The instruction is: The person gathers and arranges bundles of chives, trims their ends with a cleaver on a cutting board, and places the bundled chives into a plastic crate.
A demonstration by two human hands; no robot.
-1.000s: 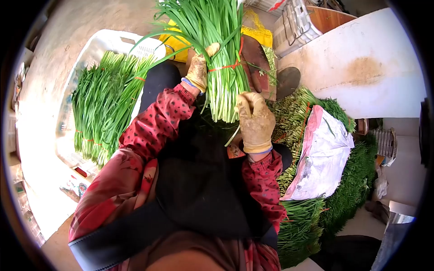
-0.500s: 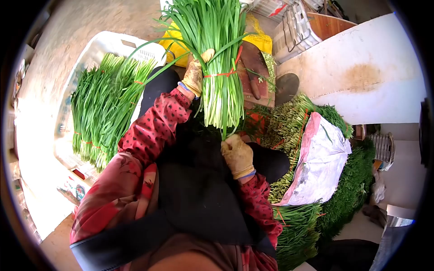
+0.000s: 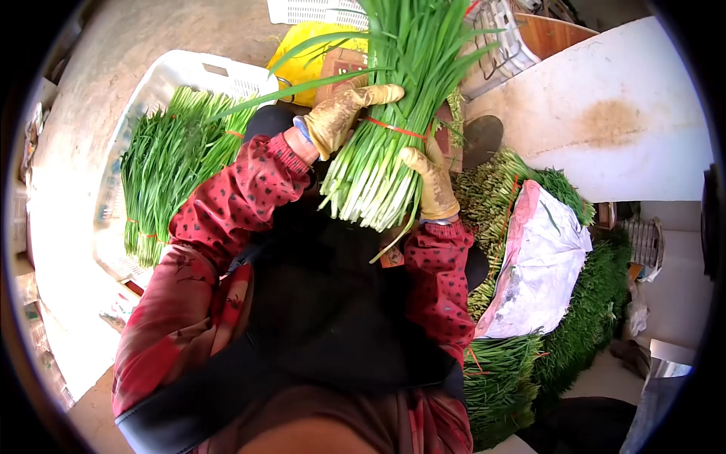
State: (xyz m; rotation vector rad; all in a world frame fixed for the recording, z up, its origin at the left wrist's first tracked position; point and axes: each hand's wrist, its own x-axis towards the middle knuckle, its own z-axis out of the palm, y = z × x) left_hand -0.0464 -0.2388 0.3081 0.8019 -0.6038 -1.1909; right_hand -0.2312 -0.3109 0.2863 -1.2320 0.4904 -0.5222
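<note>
While the garlic-chive bundle [image 3: 417, 89] slants, stems lowest, from mid-frame to upper centre, the left hand [image 3: 344, 117] and right hand [image 3: 434, 181] grasp its opposite sides.

2 gloved hands [image 3: 344, 117], 1 held bunch [image 3: 374, 170] w/ 1 red band [image 3: 397, 129], 1 wht/pink sheet [image 3: 541, 265].

The green bundle [image 3: 420, 102] runs past the view's top edge; it hides some fingers of the left hand [image 3: 336, 121] and right hand [image 3: 435, 185]. The left sleeve [image 3: 238, 189] covers the near right corner of the white crate [image 3: 253, 74].
</note>
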